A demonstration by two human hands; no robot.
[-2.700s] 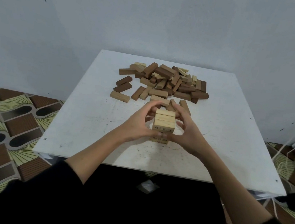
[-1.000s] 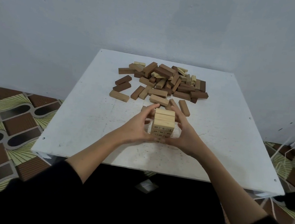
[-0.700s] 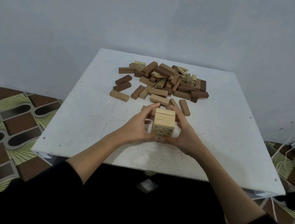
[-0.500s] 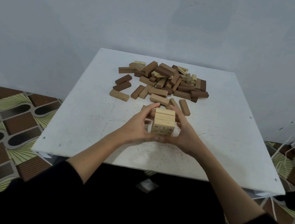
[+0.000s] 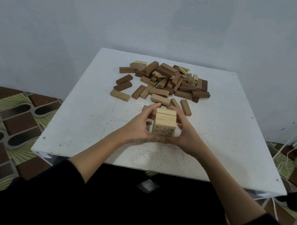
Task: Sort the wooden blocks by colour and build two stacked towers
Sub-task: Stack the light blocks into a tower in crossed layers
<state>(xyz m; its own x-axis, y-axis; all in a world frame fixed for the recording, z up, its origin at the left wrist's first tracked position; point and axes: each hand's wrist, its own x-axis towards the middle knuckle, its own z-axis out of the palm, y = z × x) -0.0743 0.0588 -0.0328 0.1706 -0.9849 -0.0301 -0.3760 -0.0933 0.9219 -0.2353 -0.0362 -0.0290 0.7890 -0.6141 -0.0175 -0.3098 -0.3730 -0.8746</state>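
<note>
Mid-table, both hands point(image 5: 162, 132) gripping pale tower point(image 5: 165, 122)

Both hands cup a small pale tower point(image 5: 165, 122) mid-table: left hand point(image 5: 138, 128) at its 9 o'clock, right hand point(image 5: 185, 135) at 3. Loose pile of blocks point(image 5: 166, 83) sits at 12 on the white table point(image 5: 87, 120).

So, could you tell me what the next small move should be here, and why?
Probably let go of the light tower and fetch another pale block from the pile: both hands, left hand and right hand, cup its squared-up sides, and many blocks remain unsorted.
</note>
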